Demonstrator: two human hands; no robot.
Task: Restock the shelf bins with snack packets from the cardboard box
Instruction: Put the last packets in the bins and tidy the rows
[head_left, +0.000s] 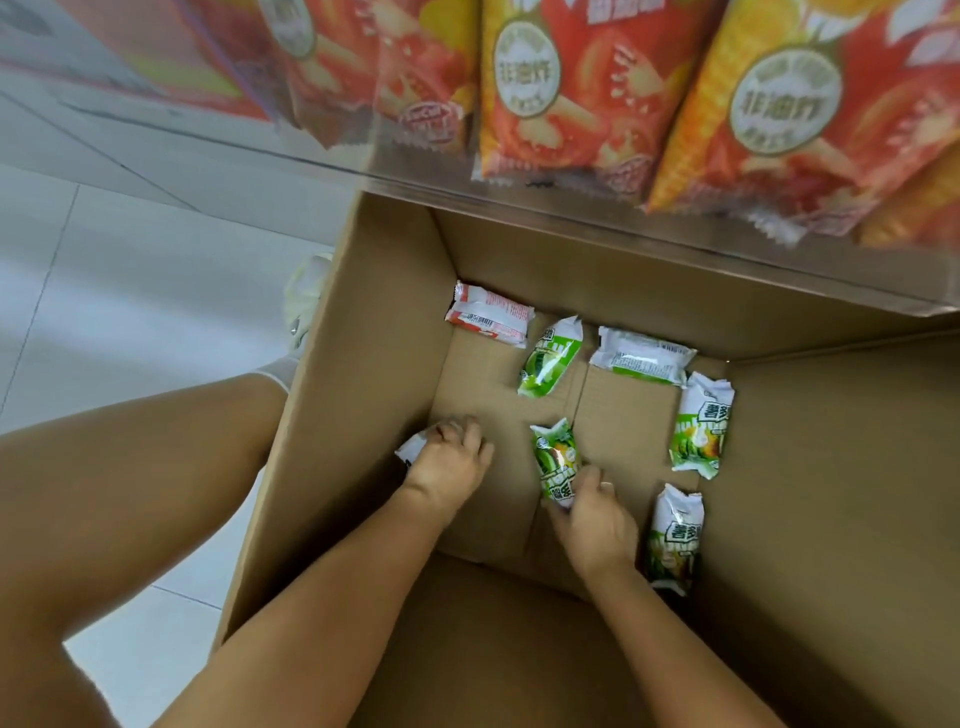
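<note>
Both my hands reach into the open cardboard box (363, 322) on the floor. My left hand (452, 457) curls over a white packet (412, 448) in the box's near left corner; most of that packet is hidden under my fingers. My right hand (592, 514) grips the lower end of a green and white snack packet (556, 460). Several more green packets lie loose on the box bottom, such as one at the middle (550, 358) and one at the right (698, 426). A red and white packet (488, 314) lies at the far left.
A clear shelf bin (675, 228) overhangs the far side of the box, filled with large red and orange chip bags (566, 88). My bare leg (130, 467) and a shoe (306, 296) are left of the box on a pale tiled floor (130, 260).
</note>
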